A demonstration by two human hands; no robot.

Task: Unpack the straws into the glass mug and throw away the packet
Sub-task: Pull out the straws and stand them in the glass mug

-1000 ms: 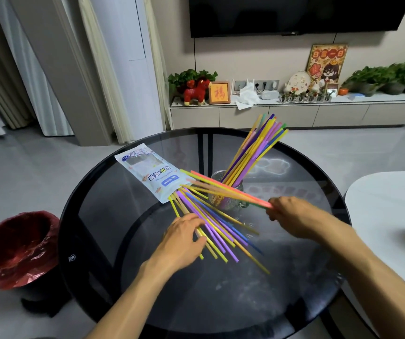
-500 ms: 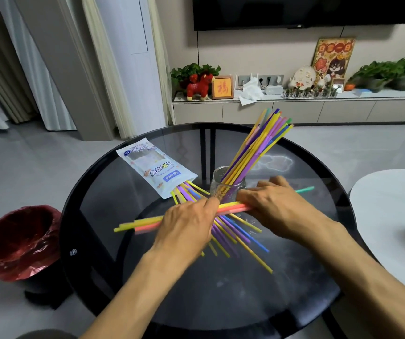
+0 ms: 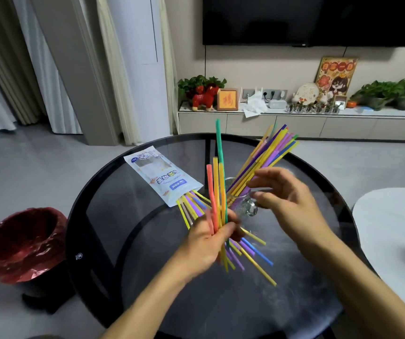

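Your left hand [image 3: 208, 241] has swung its straw bundle [image 3: 217, 189] upright beside the glass mug [image 3: 241, 204], grip closed around it; your right hand [image 3: 287, 199] hovers open, empty, behind the mug.

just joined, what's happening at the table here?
A person is moving straws from a packet into a glass mug on a round glass table. The left hand holds a small bunch of straws upright in its grip; the right hand is open by the mug, which already holds a leaning bundle. More straws lie loose on the table, some poking out of the packet. A red-lined bin stands left of the table.
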